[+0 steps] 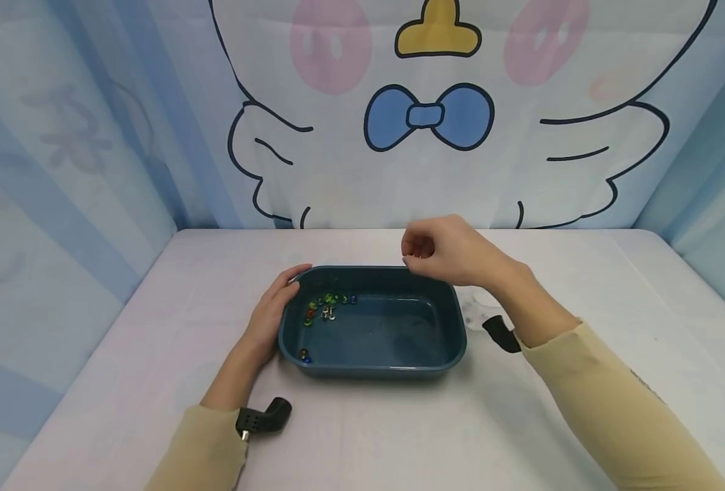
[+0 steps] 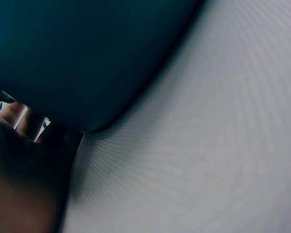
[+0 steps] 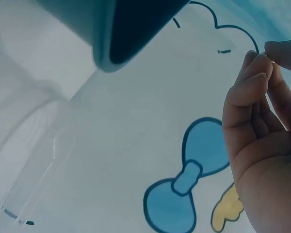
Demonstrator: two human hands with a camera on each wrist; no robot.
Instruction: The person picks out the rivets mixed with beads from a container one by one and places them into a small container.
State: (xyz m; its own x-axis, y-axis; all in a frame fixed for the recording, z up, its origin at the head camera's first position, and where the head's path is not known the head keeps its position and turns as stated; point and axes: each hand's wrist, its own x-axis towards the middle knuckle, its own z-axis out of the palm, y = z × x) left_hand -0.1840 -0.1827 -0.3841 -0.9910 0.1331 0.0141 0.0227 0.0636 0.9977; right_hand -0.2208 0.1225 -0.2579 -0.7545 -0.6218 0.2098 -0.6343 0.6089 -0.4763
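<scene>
A dark teal plastic basin (image 1: 371, 372) stands on the table. Against its left wall my left hand (image 1: 270, 310) holds it, thumb at the rim and fingers along the outside; the left wrist view shows these fingers (image 2: 26, 124) partly hidden behind the basin. Small green beads (image 1: 329, 299) lie in the basin's back left part, with a red bead (image 1: 310, 314), clear beads (image 1: 328, 313) and a blue bead (image 1: 353, 299). My right hand (image 1: 454, 252) is raised over the back right corner, thumb and fingertips pinched together; I cannot tell whether something tiny is between them.
A clear plastic item (image 1: 477, 310) lies right of the basin, partly behind my right forearm. Two more beads (image 1: 304, 354) sit in the front left corner. The pale cloth-covered table (image 1: 387, 436) meets a printed curtain (image 1: 337, 184) at its back edge.
</scene>
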